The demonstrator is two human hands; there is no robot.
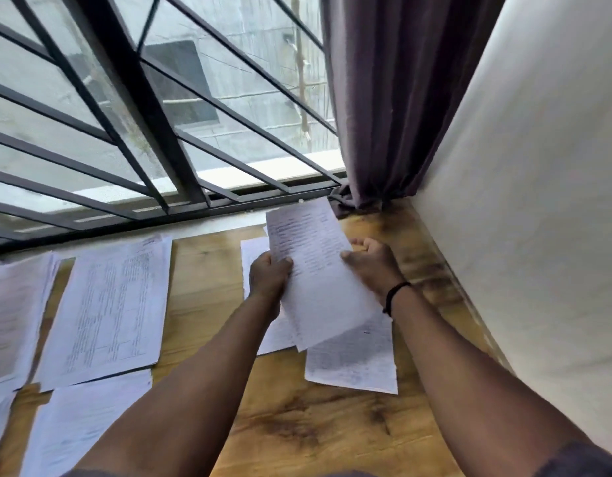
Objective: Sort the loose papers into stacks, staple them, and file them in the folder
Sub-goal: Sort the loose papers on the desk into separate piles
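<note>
Papers in a small held sheaf (315, 270) are lifted above the wooden table (297, 425), tilted so the printed top sheet faces the camera. The left hand (268, 277) grips the sheaf's left edge, thumb on the front and fingers curled behind. The right hand (371, 261) holds the right edge, thumb on the printed face; its fingers lie behind the paper and seem to be curled, though they are mostly hidden. A dark band (395, 296) circles the right wrist.

Under the sheaf, more sheets (352, 363) lie flat on the table, one printed page sticking out toward the camera. Well to the left, a stack of printed forms (108, 311) lies flat, with another pile (12, 315) just beside it at the frame's edge and further pages (88, 418) nearer the camera.

Behind the table runs a barred window (143, 115). A purple curtain (383, 98) hangs in the corner beside a pale wall (538, 201).
</note>
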